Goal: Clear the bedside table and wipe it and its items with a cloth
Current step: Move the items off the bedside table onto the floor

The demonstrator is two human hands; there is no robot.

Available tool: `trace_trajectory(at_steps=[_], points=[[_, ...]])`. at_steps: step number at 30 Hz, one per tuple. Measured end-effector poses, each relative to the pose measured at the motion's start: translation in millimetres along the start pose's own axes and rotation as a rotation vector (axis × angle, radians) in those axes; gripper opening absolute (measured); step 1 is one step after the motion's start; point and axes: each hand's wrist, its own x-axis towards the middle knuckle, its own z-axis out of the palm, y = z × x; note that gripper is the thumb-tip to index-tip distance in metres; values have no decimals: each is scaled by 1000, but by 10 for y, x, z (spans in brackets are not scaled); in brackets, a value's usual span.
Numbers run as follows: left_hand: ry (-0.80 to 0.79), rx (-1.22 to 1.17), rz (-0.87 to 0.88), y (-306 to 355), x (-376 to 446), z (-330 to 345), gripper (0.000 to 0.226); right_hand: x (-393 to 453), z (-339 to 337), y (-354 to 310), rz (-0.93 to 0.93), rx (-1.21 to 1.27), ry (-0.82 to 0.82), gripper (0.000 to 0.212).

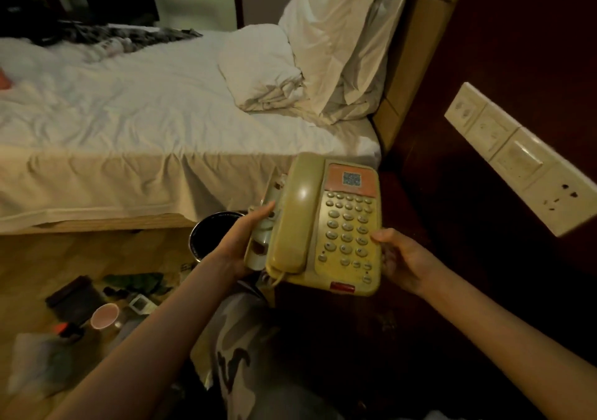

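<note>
dim bedroom, phone lifted off the bedside table

dark wooden bedside table [484, 274] beside white-sheeted bed [145, 122]. yellowed corded telephone [326, 225] held up over the table's left edge. left hand [240, 242] gripping phone's left side together with a white power strip [263, 225]. right hand [402, 261] curled round phone's right edge, thumb on keypad. pink mug [105, 315] on floor.

Bare forearms, camouflage trousers [239, 348] — grey-patterned

Hidden behind the telephone [326, 225]: right hand [400, 261] fingers, most of a white object in the left hand [239, 245]. Blurred: floor clutter [97, 306]. Cut off: wall socket panel [529, 164].
</note>
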Motion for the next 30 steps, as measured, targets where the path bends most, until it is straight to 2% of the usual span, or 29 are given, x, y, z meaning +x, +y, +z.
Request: trace_trajectory(at_steps=[3, 5, 10, 15, 21, 26, 29, 30], points=[[159, -35, 110, -10, -152, -154, 20, 178, 289, -71, 45, -50, 3, 30], [230, -104, 183, -21, -198, -273, 29, 348, 452, -107, 74, -89, 26, 20], [320, -185, 274, 18, -233, -579, 29, 944, 661, -221, 115, -77, 86, 29], [350, -243, 304, 82, -147, -865, 32, 1706, 552, -247, 188, -61, 299, 22], [481, -279, 310, 101, 8, -1221, 30, 2397, 511, -237, 201, -52, 428, 18], [514, -331, 277, -16, 105, -1452, 25, 2737, 591, -118, 150, 81, 496, 35], [479, -346, 278, -53, 140, -1492, 22, 2854, 619, -111, 93, 141, 642, 42], [454, -362, 285, -70, 154, -1509, 34, 2891, 614, -105, 72, 144, 698, 45]])
